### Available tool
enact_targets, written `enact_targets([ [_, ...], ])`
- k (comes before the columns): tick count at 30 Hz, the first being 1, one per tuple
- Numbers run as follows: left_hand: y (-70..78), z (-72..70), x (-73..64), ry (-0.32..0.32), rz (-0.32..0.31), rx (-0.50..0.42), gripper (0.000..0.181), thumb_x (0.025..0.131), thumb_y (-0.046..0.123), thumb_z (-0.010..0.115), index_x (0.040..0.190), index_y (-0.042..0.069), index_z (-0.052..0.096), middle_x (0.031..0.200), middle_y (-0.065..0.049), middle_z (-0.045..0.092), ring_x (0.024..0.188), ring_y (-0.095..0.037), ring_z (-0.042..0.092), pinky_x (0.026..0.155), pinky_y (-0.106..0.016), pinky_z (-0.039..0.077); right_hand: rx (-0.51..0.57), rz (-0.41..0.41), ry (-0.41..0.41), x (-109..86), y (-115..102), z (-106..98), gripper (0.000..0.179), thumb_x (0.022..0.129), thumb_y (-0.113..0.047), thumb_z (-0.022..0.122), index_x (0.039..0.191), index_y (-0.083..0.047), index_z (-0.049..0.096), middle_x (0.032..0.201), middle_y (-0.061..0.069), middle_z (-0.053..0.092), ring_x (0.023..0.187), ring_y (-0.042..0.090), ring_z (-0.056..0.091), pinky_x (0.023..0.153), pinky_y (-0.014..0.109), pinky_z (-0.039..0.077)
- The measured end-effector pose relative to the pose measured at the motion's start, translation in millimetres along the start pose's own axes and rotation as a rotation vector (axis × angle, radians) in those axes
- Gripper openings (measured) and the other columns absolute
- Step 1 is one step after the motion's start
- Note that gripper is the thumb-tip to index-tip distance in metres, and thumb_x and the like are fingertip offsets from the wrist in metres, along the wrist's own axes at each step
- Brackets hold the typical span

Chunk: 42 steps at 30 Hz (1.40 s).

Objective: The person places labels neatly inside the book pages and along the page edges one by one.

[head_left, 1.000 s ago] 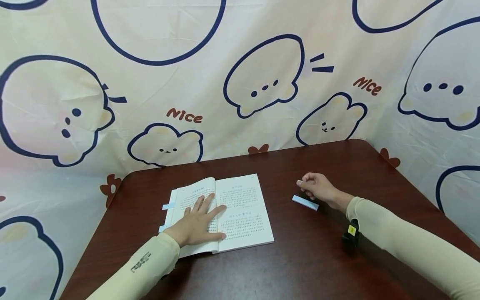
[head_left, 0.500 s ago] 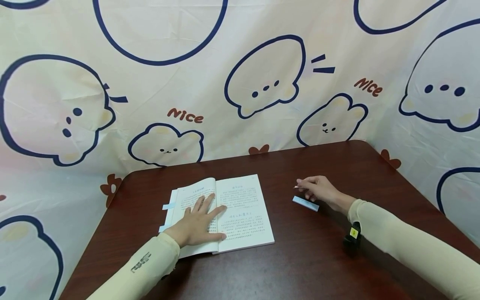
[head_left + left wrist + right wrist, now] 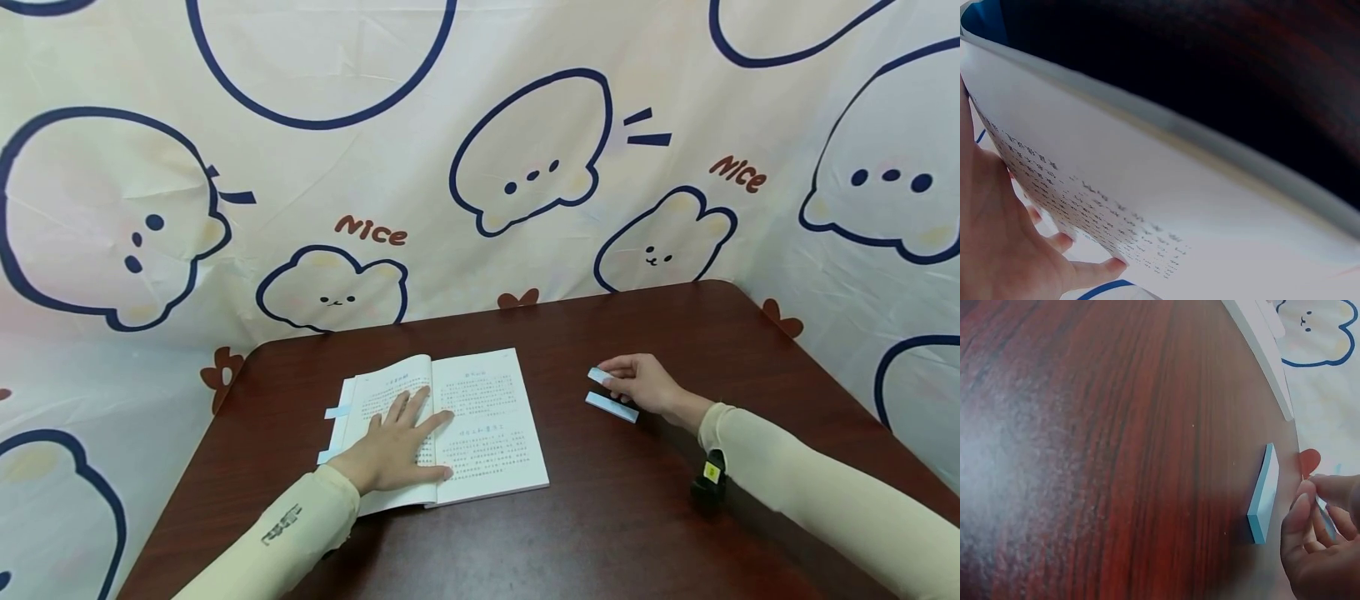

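In the head view an open book (image 3: pixel 491 417) lies on the table, with light blue tabs (image 3: pixel 337 412) sticking out past its left edge. My left hand (image 3: pixel 393 450) presses down on it, fingers spread over the left page and across the inner fold. To the right, my right hand (image 3: pixel 647 385) pinches a small light blue sticky strip (image 3: pixel 598 375) between thumb and fingers. Just below that hand a pad of light blue sticky strips (image 3: pixel 611 407) rests on the wood. The right wrist view shows this pad (image 3: pixel 1264 497) as a thin block, apart from the fingers.
The dark brown table (image 3: pixel 585 517) has rounded far corners. Behind it and on both sides hangs a pale cloth (image 3: pixel 525 42) with cartoon animals. A black device with a yellow label (image 3: pixel 708 475) is strapped at the right wrist.
The right hand has turned the strip so that its blue face now shows, and its fingers have shifted slightly. The left hand, the book and the pad stay in place.
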<state>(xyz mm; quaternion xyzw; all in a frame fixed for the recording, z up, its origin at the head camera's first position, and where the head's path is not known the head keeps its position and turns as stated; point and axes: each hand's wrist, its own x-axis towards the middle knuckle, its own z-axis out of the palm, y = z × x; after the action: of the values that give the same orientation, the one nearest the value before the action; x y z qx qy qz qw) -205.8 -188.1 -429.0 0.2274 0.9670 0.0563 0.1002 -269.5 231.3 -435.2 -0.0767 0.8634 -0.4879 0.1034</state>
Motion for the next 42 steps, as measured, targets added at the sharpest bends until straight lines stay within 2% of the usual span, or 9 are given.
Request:
enact_targets([
  [5,-0.2,0.4,-0.7,-0.002,0.000,-0.005,0.089,0.085,0.078,0.055,0.158,0.030,0.035,0.171,-0.017,0.009,0.154,-0.051,0.014,0.107,-0.081,0.024,-0.063,-0.060,0.003,-2.6,0,1,0.021,0.102,-0.012,0.059,0.115,0.002,0.068,0.107,0.019,0.071,0.082,0.019,0.065,0.071,0.029,0.056],
  [13,-1.6,1.0,-1.8,-0.003,0.003,-0.007,0.090,0.085,0.078,0.055,0.158,0.029,0.034,0.171,-0.018,0.009,0.154,-0.051,0.014,0.107,-0.082,0.025,-0.159,-0.251,-0.038,-3.3,-5,1,0.015,0.104,-0.006,0.053,0.111,-0.001,0.065,0.109,0.016,0.076,0.102,0.027,0.071,0.087,0.033,0.053],
  [17,-2.1,0.4,-1.3,-0.002,0.006,-0.002,0.089,0.086,0.077,0.055,0.158,0.029,0.035,0.170,-0.019,0.009,0.153,-0.052,0.014,0.106,-0.082,0.025,-0.222,-0.252,-0.020,-3.5,-9,2,0.015,0.103,-0.004,0.054,0.115,-0.003,0.064,0.107,0.012,0.078,0.104,0.024,0.072,0.084,0.030,0.048],
  [20,-1.9,-0.2,-1.0,-0.009,0.002,0.001,0.089,0.086,0.078,0.054,0.158,0.029,0.034,0.171,-0.018,0.008,0.154,-0.051,0.014,0.107,-0.082,0.025,-0.269,-0.255,-0.002,-3.6,-11,3,0.013,0.102,-0.002,0.056,0.110,-0.006,0.065,0.105,0.011,0.077,0.098,0.022,0.072,0.082,0.031,0.051],
  [22,-1.7,-0.4,-0.9,-0.008,0.003,-0.004,0.090,0.086,0.078,0.054,0.158,0.029,0.034,0.171,-0.018,0.008,0.154,-0.051,0.014,0.107,-0.082,0.025,-0.301,-0.271,0.009,-3.4,-11,4,0.012,0.100,0.000,0.057,0.104,-0.008,0.066,0.107,0.011,0.076,0.099,0.022,0.071,0.084,0.035,0.055],
  [26,-2.0,-0.4,-0.3,-0.006,0.001,-0.002,0.089,0.086,0.078,0.054,0.158,0.030,0.034,0.171,-0.017,0.008,0.154,-0.051,0.014,0.107,-0.082,0.025,-0.366,-0.299,0.023,-3.6,-13,4,0.014,0.097,0.001,0.061,0.096,-0.012,0.067,0.111,0.010,0.071,0.101,0.023,0.067,0.092,0.047,0.056],
  [29,-2.2,0.0,0.1,0.000,0.002,-0.003,0.089,0.086,0.078,0.054,0.158,0.030,0.034,0.171,-0.017,0.009,0.154,-0.051,0.015,0.107,-0.082,0.025,-0.414,-0.304,0.013,-4.2,-15,5,0.015,0.096,0.000,0.063,0.094,-0.013,0.068,0.106,0.007,0.070,0.101,0.023,0.065,0.093,0.049,0.055],
  [34,-1.8,1.3,0.3,-0.006,-0.006,-0.011,0.089,0.085,0.078,0.055,0.158,0.031,0.034,0.171,-0.016,0.008,0.154,-0.050,0.013,0.108,-0.081,0.024,-0.469,-0.276,-0.018,-5.5,-18,6,0.013,0.099,-0.002,0.060,0.096,-0.014,0.064,0.102,0.003,0.071,0.096,0.020,0.063,0.083,0.041,0.052],
  [42,-1.5,2.9,1.2,-0.006,-0.008,-0.012,0.089,0.085,0.079,0.054,0.158,0.033,0.034,0.171,-0.015,0.007,0.155,-0.049,0.012,0.109,-0.081,0.023,-0.445,-0.259,-0.042,-7.2,-21,8,0.007,0.102,-0.005,0.055,0.104,-0.011,0.057,0.096,0.006,0.066,0.077,0.015,0.055,0.067,0.030,0.044],
])
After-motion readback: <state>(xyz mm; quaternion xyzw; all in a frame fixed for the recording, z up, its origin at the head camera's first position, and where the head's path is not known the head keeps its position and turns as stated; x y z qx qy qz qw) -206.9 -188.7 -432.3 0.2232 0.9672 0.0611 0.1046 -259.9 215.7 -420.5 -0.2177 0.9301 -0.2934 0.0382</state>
